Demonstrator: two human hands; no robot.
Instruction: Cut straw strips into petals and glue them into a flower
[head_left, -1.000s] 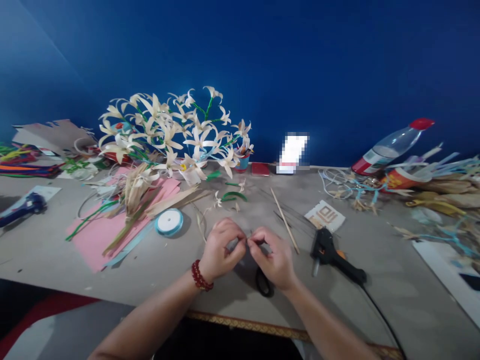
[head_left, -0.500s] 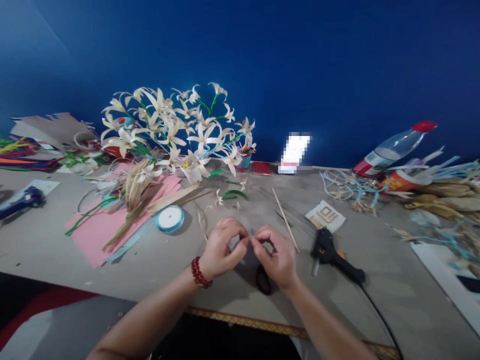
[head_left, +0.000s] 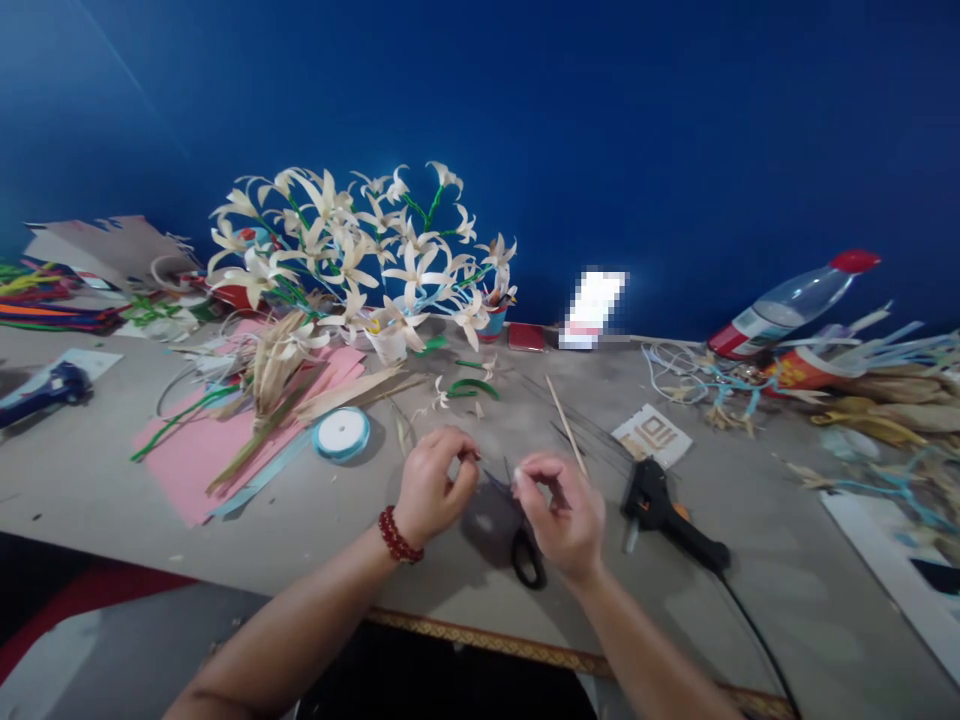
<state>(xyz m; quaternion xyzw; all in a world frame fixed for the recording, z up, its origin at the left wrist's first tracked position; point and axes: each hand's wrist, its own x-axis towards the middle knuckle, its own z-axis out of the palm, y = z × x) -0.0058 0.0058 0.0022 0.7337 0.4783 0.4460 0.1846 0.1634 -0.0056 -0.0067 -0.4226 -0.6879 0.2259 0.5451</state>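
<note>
Hands apart over the scissors

The scissors [head_left: 516, 562] lie on the surface [head_left: 337, 540] beneath and between my hands, a smooth black handle loop showing near my right wrist and the thin blades slanting away toward my left fingertips. My left hand [head_left: 435, 485] hovers on one side, fingers curled over and thumb bent below them; my right hand [head_left: 564, 515] faces it, thumb and forefinger drawn close. A gap separates the two. I cannot tell whether either grips anything, as whatever might sit at the fingertips is too small and blurred. Round, glossy red beads make up the bracelet [head_left: 399, 535] on my left wrist.

Just beyond my right hand a slim, pale wooden stick [head_left: 566, 425] lies at a slant. Near it rest a white square [head_left: 654, 437] with a brown angular pattern and a black glue gun [head_left: 660, 505] of hard plastic, its cord trailing toward me. Past my left hand I see a curled green strip [head_left: 476, 385] and, to the left, a round spool [head_left: 341, 436] of shiny blue ribbon around a white disc.

Farther left, dry, papery husks [head_left: 277, 380] lie across flat pink sheets [head_left: 176, 455]. Behind them spread cream flowers [head_left: 349, 255] with curling, pointed petals on green stems. At far right a clear, red-capped bottle [head_left: 795, 300] leans against a smooth blue wall [head_left: 600, 130].
</note>
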